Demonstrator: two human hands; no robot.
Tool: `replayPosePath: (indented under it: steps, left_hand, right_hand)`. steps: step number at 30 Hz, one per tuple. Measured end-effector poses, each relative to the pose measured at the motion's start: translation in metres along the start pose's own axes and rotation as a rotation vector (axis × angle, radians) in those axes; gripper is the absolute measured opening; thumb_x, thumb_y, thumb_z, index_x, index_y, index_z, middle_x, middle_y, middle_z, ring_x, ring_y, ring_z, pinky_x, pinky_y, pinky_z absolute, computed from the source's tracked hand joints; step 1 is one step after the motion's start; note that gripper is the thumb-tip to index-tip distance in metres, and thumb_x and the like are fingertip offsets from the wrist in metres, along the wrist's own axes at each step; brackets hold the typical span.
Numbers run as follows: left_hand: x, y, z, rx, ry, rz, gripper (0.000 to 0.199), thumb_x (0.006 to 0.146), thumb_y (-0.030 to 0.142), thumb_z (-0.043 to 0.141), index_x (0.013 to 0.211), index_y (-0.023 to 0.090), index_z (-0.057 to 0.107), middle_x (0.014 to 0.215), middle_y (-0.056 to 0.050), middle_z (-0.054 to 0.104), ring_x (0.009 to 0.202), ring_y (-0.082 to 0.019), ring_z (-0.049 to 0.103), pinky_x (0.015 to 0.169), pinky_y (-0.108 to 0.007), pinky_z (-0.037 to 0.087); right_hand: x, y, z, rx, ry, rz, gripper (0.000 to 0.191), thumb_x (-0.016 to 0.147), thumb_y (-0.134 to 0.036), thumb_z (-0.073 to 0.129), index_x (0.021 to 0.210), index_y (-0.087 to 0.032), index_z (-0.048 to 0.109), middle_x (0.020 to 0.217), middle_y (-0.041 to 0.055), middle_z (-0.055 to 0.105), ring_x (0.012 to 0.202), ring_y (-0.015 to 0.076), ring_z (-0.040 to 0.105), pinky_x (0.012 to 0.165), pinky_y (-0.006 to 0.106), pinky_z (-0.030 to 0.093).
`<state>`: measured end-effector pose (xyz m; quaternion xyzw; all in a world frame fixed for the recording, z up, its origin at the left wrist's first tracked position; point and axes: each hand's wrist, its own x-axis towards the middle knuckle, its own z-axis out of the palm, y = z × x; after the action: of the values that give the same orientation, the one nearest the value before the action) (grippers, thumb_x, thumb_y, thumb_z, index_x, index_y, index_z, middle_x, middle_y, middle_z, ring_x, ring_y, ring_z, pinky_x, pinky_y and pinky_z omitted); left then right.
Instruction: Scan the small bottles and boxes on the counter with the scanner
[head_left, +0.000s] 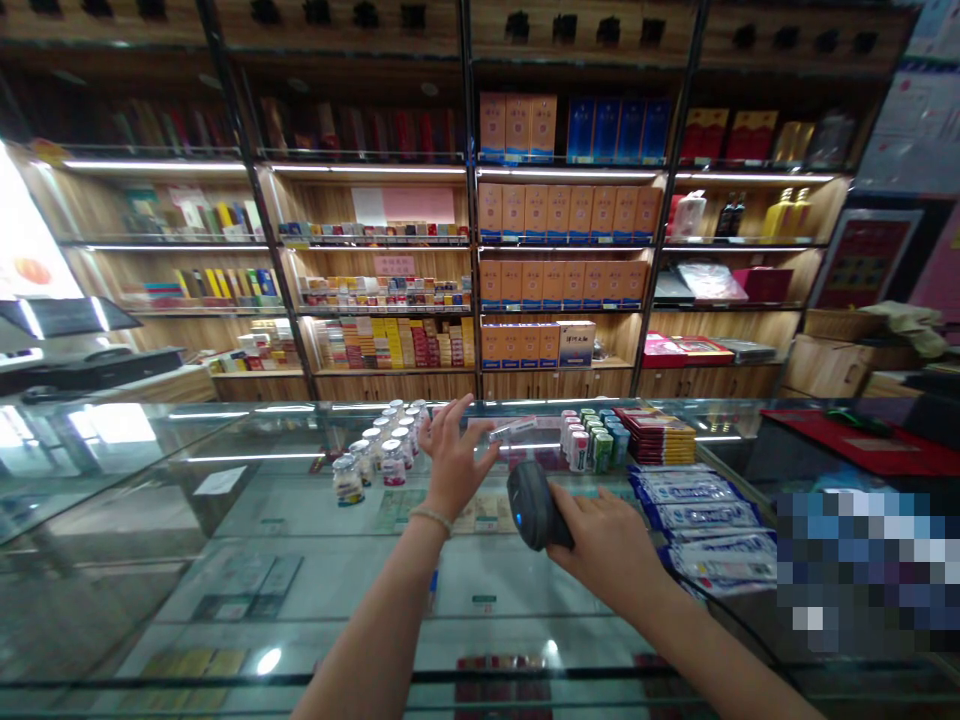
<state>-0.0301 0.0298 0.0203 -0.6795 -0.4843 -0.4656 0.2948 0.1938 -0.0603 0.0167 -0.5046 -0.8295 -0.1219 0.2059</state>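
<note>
The back wall is filled by lit shelves (566, 247) of boxed goods, and in front of them a glass counter (300, 560) is spread. On its top, blue-and-white packets (705, 510) are laid at the right, white-lidded jars (394, 460) are grouped at the left, and small colored bottles (598, 445) are lined up between. Over the glass, the right hand (611, 540) is wrapped around a dark handheld scanner (536, 505), on which a blue light is lit. The left hand (454, 450) is held with fingers parted, and nothing is seen gripped in it. By its thumb a small pale pack (514, 430) is seen; whether it is touched cannot be told. The scanner is already in hand; the pack appears not yet picked up, and whether anything has been scanned is not shown.
</note>
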Motion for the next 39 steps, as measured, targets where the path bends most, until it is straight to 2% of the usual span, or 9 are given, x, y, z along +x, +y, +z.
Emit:
replayPosePath:
  steps: [2,4,6,9,12,21,28,34,39]
  left_hand:
    - [0.000,0.000,0.000,-0.004,0.002,0.012,0.015,0.085,0.035,0.071,0.099,0.028,0.072,0.143,-0.009,0.053,0.136,-0.032,0.043,0.118,-0.057,0.021]
    - [0.001,-0.001,0.000,-0.008,0.002,0.022,0.015,0.086,0.034,0.070,0.099,0.027,0.071,0.144,-0.010,0.053,0.137,-0.032,0.042,0.118,-0.057,0.023]
    - [0.000,-0.002,0.000,-0.010,-0.001,0.025,0.015,0.087,0.034,0.069,0.099,0.027,0.071,0.144,-0.010,0.052,0.137,-0.032,0.042,0.117,-0.058,0.024]
    - [0.000,-0.003,0.001,-0.008,-0.001,0.025,0.015,0.086,0.034,0.070,0.099,0.027,0.071,0.144,-0.010,0.052,0.136,-0.032,0.042,0.117,-0.059,0.023]
    - [0.000,-0.003,0.001,-0.010,-0.004,0.031,0.015,0.086,0.034,0.070,0.099,0.027,0.071,0.144,-0.010,0.052,0.136,-0.032,0.043,0.117,-0.059,0.023]
    - [0.000,-0.001,0.000,-0.002,-0.004,0.028,0.015,0.085,0.034,0.072,0.097,0.027,0.071,0.143,-0.010,0.054,0.135,-0.033,0.044,0.117,-0.058,0.021]
    - [0.001,0.001,-0.001,-0.012,-0.004,0.027,0.013,0.085,0.034,0.070,0.096,0.027,0.071,0.143,-0.010,0.054,0.136,-0.032,0.044,0.118,-0.057,0.021]
    - [0.001,0.001,-0.001,0.000,-0.009,0.020,0.014,0.085,0.035,0.071,0.097,0.027,0.072,0.143,-0.009,0.054,0.136,-0.032,0.044,0.119,-0.056,0.018]
    - [0.000,0.000,0.000,0.005,-0.013,0.019,0.015,0.085,0.036,0.071,0.097,0.028,0.072,0.144,-0.008,0.054,0.136,-0.032,0.044,0.119,-0.056,0.018]
  right_hand:
    - [0.000,0.000,0.011,0.021,0.028,-0.031,0.051,0.081,-0.031,0.071,0.129,-0.018,0.061,0.112,0.0126,0.075,0.114,0.0330,0.065,0.110,0.055,0.038]
    - [0.000,0.000,0.021,0.037,0.060,-0.051,0.052,0.079,-0.036,0.074,0.127,-0.019,0.063,0.131,0.0141,0.067,0.132,0.0386,0.052,0.115,0.064,0.027]
    - [0.000,0.000,0.029,0.046,0.074,-0.057,0.055,0.076,-0.042,0.077,0.125,-0.020,0.064,0.145,0.0156,0.056,0.140,0.0425,0.042,0.116,0.069,0.021]
    - [0.001,-0.002,0.037,0.049,0.070,-0.065,0.064,0.071,-0.046,0.082,0.127,-0.020,0.065,0.154,0.0180,0.045,0.145,0.0446,0.033,0.116,0.072,0.016]
    - [0.001,-0.005,0.041,0.047,0.061,-0.092,0.068,0.070,-0.048,0.082,0.129,-0.020,0.063,0.157,0.0190,0.039,0.148,0.0448,0.026,0.116,0.073,0.011]
    - [-0.001,-0.011,0.042,0.081,-0.048,-0.118,0.063,0.074,-0.051,0.078,0.126,-0.020,0.064,0.163,0.0195,0.026,0.152,0.0448,0.011,0.116,0.074,-0.001]
    - [-0.003,-0.012,0.042,0.094,-0.074,-0.146,0.069,0.073,-0.054,0.078,0.131,-0.020,0.061,0.164,0.0217,0.017,0.152,0.0448,0.003,0.114,0.074,-0.009]
    - [-0.005,-0.013,0.041,0.113,-0.116,-0.148,0.067,0.081,-0.054,0.068,0.139,-0.022,0.055,0.164,0.0205,0.019,0.153,0.0436,0.003,0.113,0.076,-0.008]
    - [-0.006,-0.011,0.038,0.164,-0.197,-0.145,0.069,0.086,-0.062,0.059,0.140,-0.020,0.053,0.164,0.0212,0.021,0.152,0.0440,0.007,0.113,0.077,-0.001]
